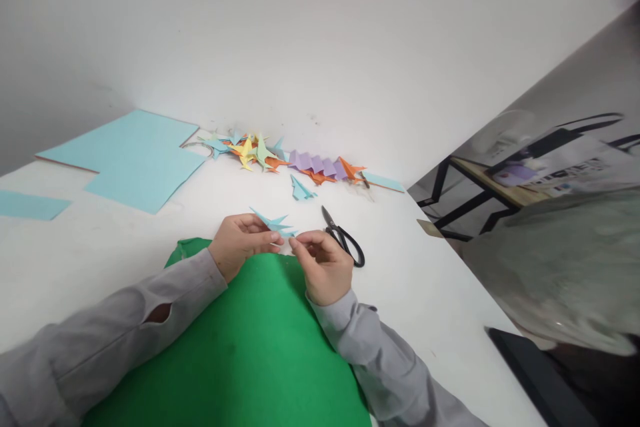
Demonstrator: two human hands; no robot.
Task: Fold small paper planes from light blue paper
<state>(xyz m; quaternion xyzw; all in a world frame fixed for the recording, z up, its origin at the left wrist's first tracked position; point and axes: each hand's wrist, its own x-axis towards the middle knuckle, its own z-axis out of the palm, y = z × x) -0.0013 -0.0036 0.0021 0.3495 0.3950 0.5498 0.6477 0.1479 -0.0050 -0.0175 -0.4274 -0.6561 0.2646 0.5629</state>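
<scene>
Pinching blue folded paper (274, 222): L hand (239, 244) clamped on L side, R hand (327, 268) on R tip.

The person wears plain grey long sleeves. Behind the left hand (240, 247), the left sleeve (100, 340) gapes in a pointed oval slit (158, 313) above its cuff (213, 270); behind the right hand (329, 270), the right sleeve (395, 360) gathers in soft creases.

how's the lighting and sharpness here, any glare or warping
Head view: soft, diffuse light, no strong glare on the white tabletop; head view: the black-framed table at right leans and looks stretched, likely lens distortion; head view: black scissors keep a clear outline, while creases in the held light-blue folded paper look soft.
</scene>
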